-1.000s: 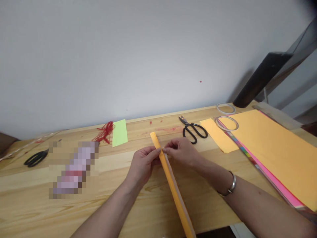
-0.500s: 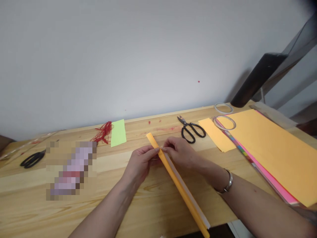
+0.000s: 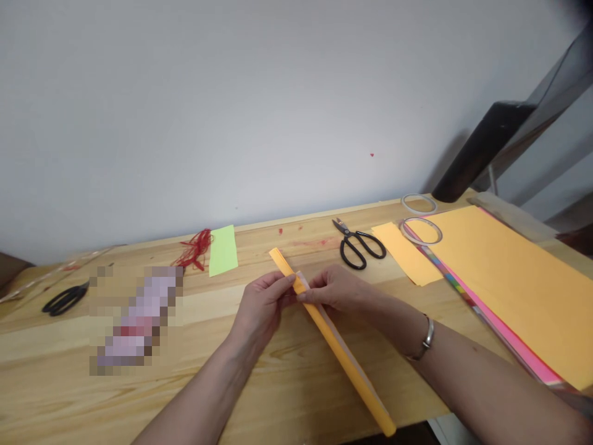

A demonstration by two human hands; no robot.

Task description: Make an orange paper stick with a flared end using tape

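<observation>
A long, narrow roll of orange paper (image 3: 349, 361) slants from the table's middle toward its front edge. A pale whitish strip, which looks like tape, runs along the roll's right side. My left hand (image 3: 266, 303) pinches the roll near its far end, thumb on top. Just nearer to me, my right hand (image 3: 336, 287) also grips the roll, its thumb lying across the orange paper. Its other fingers are partly hidden behind the roll. The folded far tip sticks out beyond both hands.
Black-handled scissors (image 3: 359, 244) lie beyond my right hand; another pair (image 3: 65, 300) is at left. Orange sheets (image 3: 509, 278), two tape rolls (image 3: 421, 231) and a black cylinder (image 3: 482, 151) are at right. Red string (image 3: 197, 248) and a green paper (image 3: 223, 250) lie at back left.
My right hand has slid slightly toward me along the roll, and its thumb now presses on the orange paper. The pale strip's far end now shows between my hands.
</observation>
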